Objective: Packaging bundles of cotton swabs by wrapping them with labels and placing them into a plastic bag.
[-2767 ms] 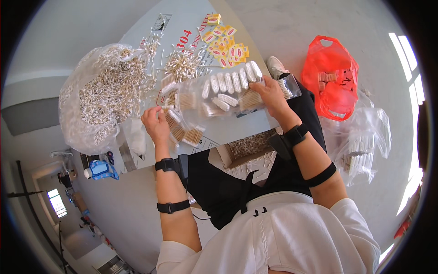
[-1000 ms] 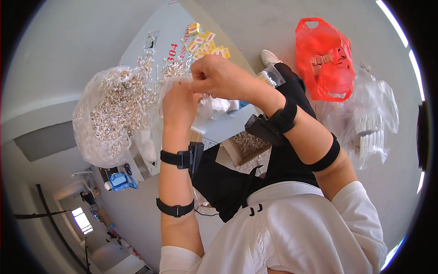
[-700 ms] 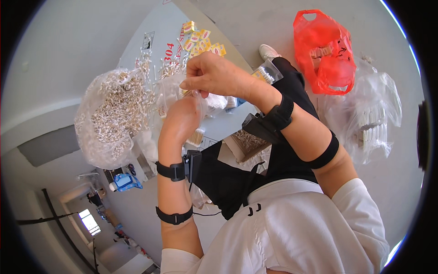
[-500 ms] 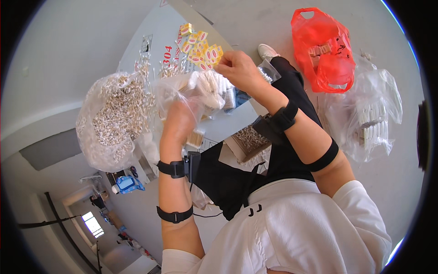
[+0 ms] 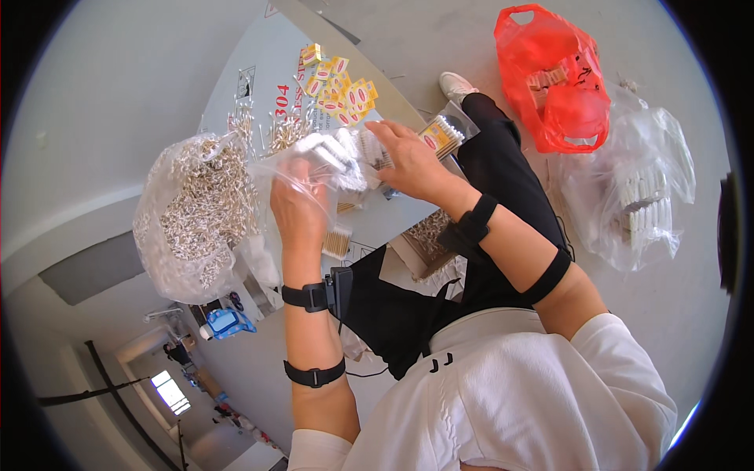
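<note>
Under a film of clear plastic bag [image 5: 269, 174], my left hand [image 5: 300, 208] has its fingers curled at the bag's left side, partly veiled by it. White-tipped cotton swab bundles [image 5: 336, 157] lie in the bag between my hands. My right hand [image 5: 410, 163] rests against their right side, fingers stretched out and apart. Just beyond its knuckles is a clear pack of cotton swabs [image 5: 444, 136] with a yellow label. Small yellow-and-white cards [image 5: 345, 93] are scattered past the bundles. Beside my left wrist lies another swab bundle [image 5: 337, 242].
A big clear bag of loose cotton swabs [image 5: 206, 212] sits at the left, with more swabs spilled beside it. An open carton of swabs [image 5: 426, 239] stands near my lap. On the floor at right are a red plastic bag [image 5: 550, 86] and a clear bag with white bundles [image 5: 644, 192].
My right hand has come away from the yellow cards, moved nearer to me and opened its fingers against the bundles. The labelled pack now shows beside it. My left hand stays at the bag.
</note>
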The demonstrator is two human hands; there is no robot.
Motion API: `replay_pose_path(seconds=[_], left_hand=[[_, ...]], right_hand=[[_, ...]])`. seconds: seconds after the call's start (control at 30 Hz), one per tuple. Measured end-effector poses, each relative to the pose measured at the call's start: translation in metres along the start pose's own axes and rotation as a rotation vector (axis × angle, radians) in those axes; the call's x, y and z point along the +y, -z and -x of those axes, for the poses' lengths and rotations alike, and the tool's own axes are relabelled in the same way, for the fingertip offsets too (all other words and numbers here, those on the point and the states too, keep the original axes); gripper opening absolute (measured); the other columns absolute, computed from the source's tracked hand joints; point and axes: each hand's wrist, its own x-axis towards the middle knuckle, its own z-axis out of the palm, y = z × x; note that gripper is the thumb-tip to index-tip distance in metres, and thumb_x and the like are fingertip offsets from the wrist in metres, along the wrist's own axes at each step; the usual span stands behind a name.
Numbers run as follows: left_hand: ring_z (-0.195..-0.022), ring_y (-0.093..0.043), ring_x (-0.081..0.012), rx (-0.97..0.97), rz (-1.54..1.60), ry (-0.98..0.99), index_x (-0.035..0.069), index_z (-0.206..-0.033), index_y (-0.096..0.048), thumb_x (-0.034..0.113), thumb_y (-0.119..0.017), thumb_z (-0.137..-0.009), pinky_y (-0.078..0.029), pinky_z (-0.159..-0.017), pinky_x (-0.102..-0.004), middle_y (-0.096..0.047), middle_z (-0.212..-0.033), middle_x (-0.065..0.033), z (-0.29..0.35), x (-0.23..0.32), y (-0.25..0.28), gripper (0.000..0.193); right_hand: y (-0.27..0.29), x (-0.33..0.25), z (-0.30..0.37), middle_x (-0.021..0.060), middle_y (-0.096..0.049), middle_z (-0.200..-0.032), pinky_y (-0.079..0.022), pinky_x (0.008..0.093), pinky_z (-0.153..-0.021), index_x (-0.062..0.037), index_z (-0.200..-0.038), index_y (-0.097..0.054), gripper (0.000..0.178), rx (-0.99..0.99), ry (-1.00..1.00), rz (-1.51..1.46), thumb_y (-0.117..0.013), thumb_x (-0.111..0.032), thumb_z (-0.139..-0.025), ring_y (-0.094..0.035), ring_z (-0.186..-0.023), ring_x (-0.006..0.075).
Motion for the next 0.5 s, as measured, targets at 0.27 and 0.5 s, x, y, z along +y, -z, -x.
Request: replay_pose_path(seconds=[0.27, 0.5], left_hand=[[-0.105, -0.056, -0.0310, -0.005, 0.348, -0.192, 0.003, -0.121, -0.051, 0.003, -0.066, -0.069, -0.044, -0.089, -0.0372, -0.059, -0.113, -0.0170, -0.017, -0.029, -0.011, 0.055], [-0.110, -0.054, -0.0209, -0.180, 0.608, -0.192, 0.003, -0.125, -0.049, 0.002, -0.067, -0.066, -0.041, -0.096, -0.0315, -0.056, -0.121, -0.0112, -0.021, -0.063, -0.018, 0.062]], right_hand=[[-0.014, 0.002, -0.024, 0.0159, -0.038, -0.138, -0.026, 0.0483, -0.107, -0.0111, -0.144, -0.017, 0.117, -0.175, 0.202, 0.127, -0.081, -0.007, -0.046, -0.031, -0.131, 0.0332], [-0.028, -0.001, -0.030, 0.0116, -0.046, -0.129, -0.019, 0.0520, -0.108, -0.0117, -0.137, -0.029, 0.098, -0.147, 0.314, 0.221, -0.079, -0.015, -0.053, -0.036, -0.128, 0.0278]])
